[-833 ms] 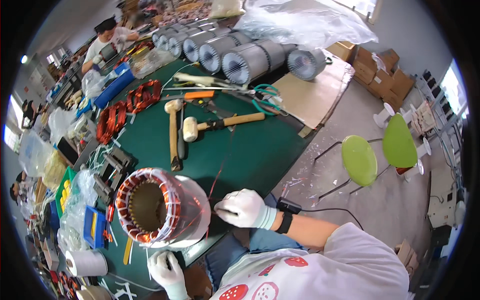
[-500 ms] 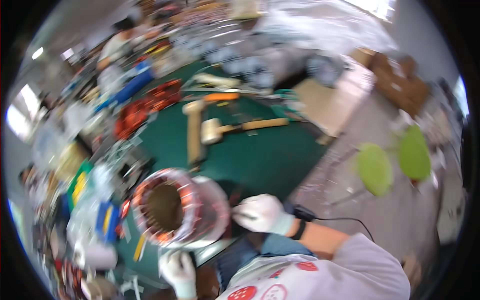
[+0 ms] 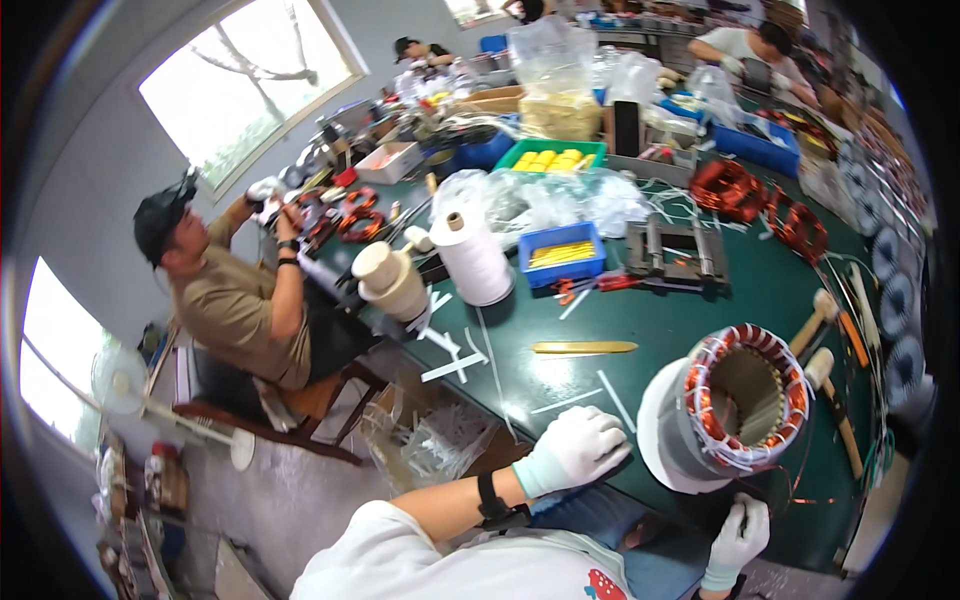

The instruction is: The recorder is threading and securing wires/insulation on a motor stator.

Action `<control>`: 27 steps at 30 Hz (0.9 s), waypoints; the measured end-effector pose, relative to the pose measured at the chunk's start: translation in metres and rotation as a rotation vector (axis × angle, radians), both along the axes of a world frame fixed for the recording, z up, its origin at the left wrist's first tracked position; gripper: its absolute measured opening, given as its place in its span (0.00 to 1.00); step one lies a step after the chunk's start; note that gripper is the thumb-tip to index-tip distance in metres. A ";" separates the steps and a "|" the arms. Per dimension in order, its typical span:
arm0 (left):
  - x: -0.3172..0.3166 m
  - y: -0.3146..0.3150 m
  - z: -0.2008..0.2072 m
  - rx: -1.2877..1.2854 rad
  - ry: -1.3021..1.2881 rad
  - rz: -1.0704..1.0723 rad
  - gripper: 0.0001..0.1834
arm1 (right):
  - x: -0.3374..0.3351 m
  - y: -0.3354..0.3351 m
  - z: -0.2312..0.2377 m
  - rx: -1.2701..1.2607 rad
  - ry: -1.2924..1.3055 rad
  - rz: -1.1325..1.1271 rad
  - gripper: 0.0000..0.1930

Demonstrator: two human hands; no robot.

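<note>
A motor stator (image 3: pixel 690 425) stands near the table's front edge on the right, with orange copper windings (image 3: pixel 700 380) laced in white around its open bore. A white round plate sits against its left side. My left hand (image 3: pixel 575 448), in a white glove, rests at the table edge left of the stator, fingers curled and seemingly with nothing in them. Below the stator, at the edge, my gloved right hand (image 3: pixel 740 535) has its fingers drawn together; whether they hold anything is hidden. Thin copper wire (image 3: pixel 800 500) trails on the table beside it.
A yellow flat stick (image 3: pixel 585 347), white strips (image 3: pixel 455 362), a white thread cone (image 3: pixel 472 260) and a blue bin (image 3: pixel 562 255) lie leftward. Mallets (image 3: pixel 818 370) lie right of the stator. A co-worker (image 3: pixel 235 290) sits at the left; others work at the back.
My view has swung to the left and sharpened from a blur, bringing in the seated co-worker and windows. The stator now appears farther right. Both hands remain near it at the table edge.
</note>
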State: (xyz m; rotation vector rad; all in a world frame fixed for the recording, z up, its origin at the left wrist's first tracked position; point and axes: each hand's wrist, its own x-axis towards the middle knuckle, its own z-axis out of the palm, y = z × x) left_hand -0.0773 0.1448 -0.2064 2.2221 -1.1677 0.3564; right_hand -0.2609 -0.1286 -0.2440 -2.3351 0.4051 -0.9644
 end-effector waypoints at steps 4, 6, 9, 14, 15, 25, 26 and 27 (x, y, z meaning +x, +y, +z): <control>0.000 0.004 0.005 0.007 -0.016 0.059 0.08 | 0.000 -0.006 -0.006 0.067 0.036 0.089 0.06; 0.002 0.003 0.002 0.004 -0.013 0.013 0.08 | -0.002 -0.006 -0.010 0.159 0.051 -0.017 0.06; 0.003 0.003 -0.001 0.000 -0.016 0.000 0.08 | 0.010 0.016 0.041 -0.214 0.030 0.015 0.08; -0.002 0.008 -0.003 -0.024 0.005 0.025 0.08 | 0.011 0.020 0.044 -0.208 0.035 0.022 0.08; -0.002 0.009 -0.004 -0.014 0.005 0.028 0.08 | 0.011 0.018 0.042 -0.260 0.026 0.039 0.08; 0.000 0.004 0.001 -0.041 -0.057 0.033 0.08 | 0.001 0.002 0.006 0.059 0.087 -0.031 0.05; -0.001 0.004 0.002 -0.056 -0.070 0.044 0.08 | 0.003 0.002 0.007 0.054 0.094 -0.009 0.05; 0.000 0.006 0.002 -0.066 -0.087 0.056 0.08 | 0.008 0.003 0.008 0.021 0.067 0.015 0.05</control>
